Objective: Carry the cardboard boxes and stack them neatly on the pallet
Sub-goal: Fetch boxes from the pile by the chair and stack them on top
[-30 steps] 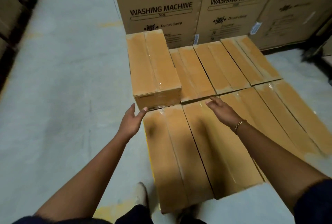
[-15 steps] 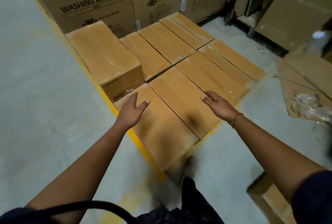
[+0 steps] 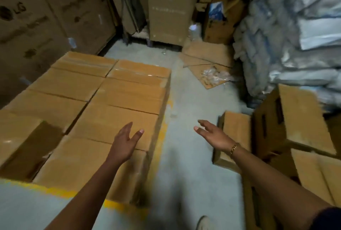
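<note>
L hand hovers over the near R edge of the flat layer of boxes, fingers spread & relaxed, holding nothing. R hand is out over the floor, fingers loose too, empty, bracelet on the wrist, near a loose box on the floor. The layer fills frame L w/ a top box on its L edge; a yellow line runs along its near side. A tilted box leans on more at R. LG cartons stand behind the layer, wrapped bundles far R, flat cardboard on the floor btwn.
</note>
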The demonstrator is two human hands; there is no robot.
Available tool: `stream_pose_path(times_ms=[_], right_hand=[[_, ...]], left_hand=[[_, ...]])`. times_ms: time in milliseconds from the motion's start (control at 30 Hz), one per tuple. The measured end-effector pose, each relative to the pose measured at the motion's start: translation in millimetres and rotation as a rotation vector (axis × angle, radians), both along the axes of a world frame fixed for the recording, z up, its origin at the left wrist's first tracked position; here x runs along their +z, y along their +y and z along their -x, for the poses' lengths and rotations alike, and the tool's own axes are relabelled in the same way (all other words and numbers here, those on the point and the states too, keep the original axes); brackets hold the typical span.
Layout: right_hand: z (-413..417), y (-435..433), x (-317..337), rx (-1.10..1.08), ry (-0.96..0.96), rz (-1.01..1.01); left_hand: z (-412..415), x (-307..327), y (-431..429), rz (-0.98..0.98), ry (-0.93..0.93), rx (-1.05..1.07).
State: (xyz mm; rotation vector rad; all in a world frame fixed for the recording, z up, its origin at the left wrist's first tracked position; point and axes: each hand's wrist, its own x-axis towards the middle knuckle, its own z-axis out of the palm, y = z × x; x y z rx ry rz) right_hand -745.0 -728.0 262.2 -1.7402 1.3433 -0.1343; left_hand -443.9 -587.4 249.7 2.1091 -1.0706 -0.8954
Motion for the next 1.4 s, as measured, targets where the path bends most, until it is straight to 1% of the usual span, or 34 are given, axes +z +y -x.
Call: stream_pose_path(times_ms=[167,267,467,600,700,800,900,1033,1133,1267,1400], right_hand=[[136,12,7,-0.241,-0.02,-0.008],[216,25,6,-0.334,-0.027,-0.018],[403,61,-6,-0.524,-0.036,-0.054],[505,84,-28,-0.665,-0.023,-0.108],[567,93,-50,-0.758,0.009,-0.161],[613,95,-72,-0.869,0.03,-0.225],[643,95,-95,-0.94,0.037,-0.299],[671,94,-123,-1.012,0.038,-0.385],[690,86,-140,-1.05,0.04,-0.431],[716,79,-159,-1.071,0.063,-0.428],[741,79,-176,-1.007,0.152,-0.401]], left_hand=[[124,9,-64,0.024,0.029,-0.223],[206,6,-93,-0.016,0.076,-0.317],[413,-20,-129,-0.05,0.161,-0.538],[533,-40,-132,-0.172,0.212,-0.687],[601,-55,-132,-0.261,0.231,-0.785],[646,-77,-135,-0.344,0.247,-0.889],[677,-99,-144,-0.473,0.234,-0.955],[709,-133,-155,-0.627,0.247,-0.912],[727,-165,-163,-0.686,0.268,-0.867],[743,-194,-165,-0.765,0.286,-0.749],[754,-215,-150,-0.791,0.214,-0.716]])
